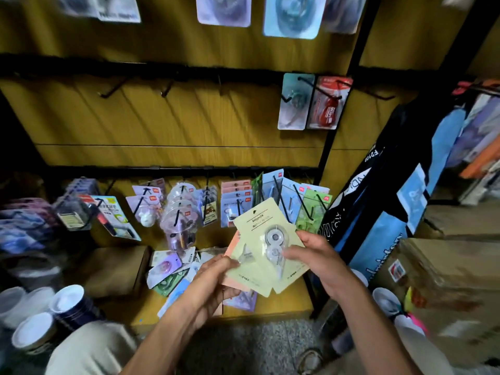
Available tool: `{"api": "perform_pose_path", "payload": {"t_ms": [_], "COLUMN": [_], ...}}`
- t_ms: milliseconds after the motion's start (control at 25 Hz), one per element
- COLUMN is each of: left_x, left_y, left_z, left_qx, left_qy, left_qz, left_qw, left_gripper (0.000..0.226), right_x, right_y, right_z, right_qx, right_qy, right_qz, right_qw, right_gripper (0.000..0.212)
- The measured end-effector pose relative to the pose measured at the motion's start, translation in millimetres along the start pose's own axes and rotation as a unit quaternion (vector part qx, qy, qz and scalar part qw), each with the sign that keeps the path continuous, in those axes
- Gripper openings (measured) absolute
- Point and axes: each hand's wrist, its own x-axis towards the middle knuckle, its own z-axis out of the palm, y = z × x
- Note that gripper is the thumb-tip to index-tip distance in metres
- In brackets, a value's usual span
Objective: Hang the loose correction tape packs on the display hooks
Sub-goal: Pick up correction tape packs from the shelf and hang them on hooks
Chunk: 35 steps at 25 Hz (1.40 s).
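A pale yellow correction tape pack (261, 228) is held up in front of the lower display row. My right hand (313, 259) pinches its right side at the clear blister. My left hand (216, 280) grips a fan of several yellow and pink packs (243, 272) just beneath it. More loose packs (169, 269) lie in a heap on the yellow base shelf. Bare black hooks (113, 87) stick out of the middle rail; two packs (311, 102) hang at its right end.
The bottom rail (189, 169) is crowded with hanging packs on hooks. A brown cardboard box (113, 266) sits at the left of the shelf. Stacked cups (67, 304) stand at lower left. A black and blue bag (384, 201) and cartons stand to the right.
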Motion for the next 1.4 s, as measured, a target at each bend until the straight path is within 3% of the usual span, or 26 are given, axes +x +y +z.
{"api": "perform_pose_path", "payload": {"t_ms": [120, 360, 560, 760, 1000, 1200, 1400], "left_x": [-15, -12, -10, 0, 8, 18, 25], "left_y": [1, 31, 79, 109, 112, 111, 113], "left_z": [7, 33, 53, 49, 37, 31, 33], "left_qx": [0.019, 0.06, 0.022, -0.011, -0.003, -0.003, -0.009], "left_qy": [-0.019, -0.032, 0.005, 0.047, 0.058, 0.072, 0.073], "left_qz": [0.001, 0.088, 0.176, 0.199, 0.203, 0.199, 0.195], "left_qw": [1.0, 0.994, 0.984, 0.979, 0.977, 0.977, 0.978], "left_gripper": [0.019, 0.061, 0.048, 0.027, 0.032, 0.03, 0.053], "right_x": [-10, -12, 2, 14, 38, 37, 44], "right_y": [2, -16, -59, -110, -130, -123, -124], "right_z": [-4, -8, -5, 7, 24, 27, 25], "right_qx": [-0.015, 0.003, 0.091, 0.154, 0.131, 0.118, 0.108], "right_qy": [-0.01, 0.038, 0.137, 0.101, 0.158, 0.163, 0.19], "right_qz": [0.029, -0.025, -0.087, -0.166, -0.152, -0.155, -0.139], "right_qw": [0.999, 0.999, 0.983, 0.969, 0.967, 0.967, 0.966], "right_gripper": [0.017, 0.026, 0.025, 0.024, 0.02, 0.022, 0.019]}}
